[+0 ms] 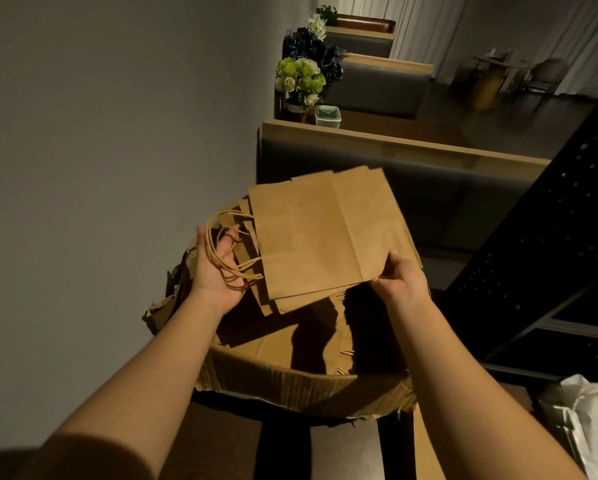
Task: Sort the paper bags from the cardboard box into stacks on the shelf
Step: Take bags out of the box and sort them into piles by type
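Observation:
A stack of flat brown paper bags (320,233) hangs in the air above the torn cardboard box (290,382). My left hand (219,263) supports the handle end from below, palm up, with the twisted paper handles (221,244) looped over its fingers. My right hand (399,277) pinches the stack's near right corner between thumb and fingers. More brown bags (273,337) lie inside the box, partly in shadow. A black perforated metal shelf (547,251) stands at the right.
A grey upholstered bench with a wooden top (394,147) stands behind the box. Flower arrangements (301,81) and a small white tray (328,116) sit further back. A white plastic bag (588,420) lies at the lower right. A plain wall fills the left.

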A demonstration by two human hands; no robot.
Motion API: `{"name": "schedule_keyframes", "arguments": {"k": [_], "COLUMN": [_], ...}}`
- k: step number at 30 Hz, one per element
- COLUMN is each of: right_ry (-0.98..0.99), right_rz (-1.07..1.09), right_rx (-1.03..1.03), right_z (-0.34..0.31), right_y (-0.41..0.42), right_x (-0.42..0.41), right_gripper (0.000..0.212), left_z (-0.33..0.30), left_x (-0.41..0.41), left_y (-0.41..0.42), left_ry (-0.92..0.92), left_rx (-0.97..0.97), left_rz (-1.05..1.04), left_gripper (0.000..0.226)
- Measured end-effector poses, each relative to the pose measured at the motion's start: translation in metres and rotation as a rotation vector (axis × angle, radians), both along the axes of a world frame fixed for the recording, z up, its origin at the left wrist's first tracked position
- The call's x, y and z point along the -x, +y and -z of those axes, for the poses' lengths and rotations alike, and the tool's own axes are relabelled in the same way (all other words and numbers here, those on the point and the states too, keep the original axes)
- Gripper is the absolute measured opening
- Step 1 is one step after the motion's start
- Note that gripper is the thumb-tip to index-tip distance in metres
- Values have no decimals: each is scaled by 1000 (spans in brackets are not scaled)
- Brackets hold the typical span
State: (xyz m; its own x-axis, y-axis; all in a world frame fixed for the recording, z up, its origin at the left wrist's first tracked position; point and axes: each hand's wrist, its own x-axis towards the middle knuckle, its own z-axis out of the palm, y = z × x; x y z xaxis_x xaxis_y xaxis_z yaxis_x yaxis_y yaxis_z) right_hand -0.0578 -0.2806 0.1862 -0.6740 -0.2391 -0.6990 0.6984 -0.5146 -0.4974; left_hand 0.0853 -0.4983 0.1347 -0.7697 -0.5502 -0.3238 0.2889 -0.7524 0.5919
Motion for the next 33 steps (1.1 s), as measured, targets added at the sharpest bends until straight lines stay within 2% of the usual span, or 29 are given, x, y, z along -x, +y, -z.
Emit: {"name": "schedule_keyframes", "arguments": {"k": [1, 5, 7, 9, 12, 15, 18, 21, 25, 28, 30, 32, 33], "right_ry": [3, 17, 49, 109, 134, 129, 199, 251, 423, 644, 780, 897, 948], "right_rz": [7, -53, -69, -60, -99, -52, 3, 70, 98, 108, 93, 65, 28], "right_rx": [-20, -76, -120, -153, -51, 78, 29, -7, -63, -185, -285, -321, -330], "right_z": [4, 20, 24, 26, 23, 21, 18, 9, -14, -33, -42, -47, -48], "right_y": [-1, -9, -12, -12, -12, -15, -19, -18, -18, -13, -7, -1, 0], "right_x": [2, 2, 0, -1, -3, 0, 8, 18, 28, 37, 38, 39, 38], "right_gripper": [30, 43, 43, 42, 47, 54, 56, 57, 52, 54, 51, 43, 39], "left_z": [-1, 1, 0, -3, -7, -6, -7, -9, -17, -22, -26, -29, -30], "left_x": [-2, -3, -1, 1, 2, 3, 3, 7, 9, 6, 0, -8, -9], "left_y": [3, 13, 15, 17, 17, 16, 16, 16, 5, -11, -20, -25, -27], "left_ry": [3, -109, -157, -151, -86, -33, -22, -44, -172, -307, -423, -641, -735], "left_rx": [3, 159, 220, 183, 164, 141, 111, 169, 331, 342, 388, 572, 673], "left_rz": [-1, 42, 47, 51, 72, 97, 127, 150, 219, 212, 317, 404, 378], "left_gripper": [75, 54, 37, 25, 19, 23, 41, 60, 57, 24, 24, 27, 28]}}
